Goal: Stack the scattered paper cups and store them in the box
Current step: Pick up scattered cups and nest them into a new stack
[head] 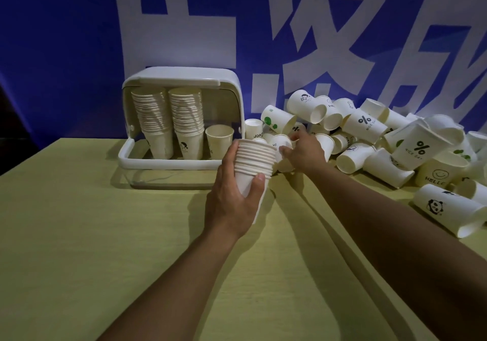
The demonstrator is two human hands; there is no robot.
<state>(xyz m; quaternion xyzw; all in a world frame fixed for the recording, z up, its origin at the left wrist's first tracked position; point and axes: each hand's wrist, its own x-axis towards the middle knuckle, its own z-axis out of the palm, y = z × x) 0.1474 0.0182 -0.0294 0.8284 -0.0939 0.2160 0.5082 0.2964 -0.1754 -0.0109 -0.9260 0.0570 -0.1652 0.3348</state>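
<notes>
- The table [79,235] is seen to carry everything; the box [181,77] is taken as the landmark, standing open at the far middle against the blue wall.
- To the right of the box, a large heap of loose cups [382,140] is spread out, lying on their sides and across each other; by this the greater part of the task is judged to be left.
- Inside the box, two tall stacks [168,119] are stored upright at its left and middle, and a single cup [219,137] is set at its right; this much is judged done, with room left on that side.
- Just in front of the box's right corner, a partial stack [254,166] is held clenched from the side in the left hand [232,198], clear of the box and not yet stored.
- Just right of the box, at the near edge of the heap, one loose cup [282,143] is being grasped by the right hand [303,151], fingers curled about it; it is judged to be next onto the held stack.
</notes>
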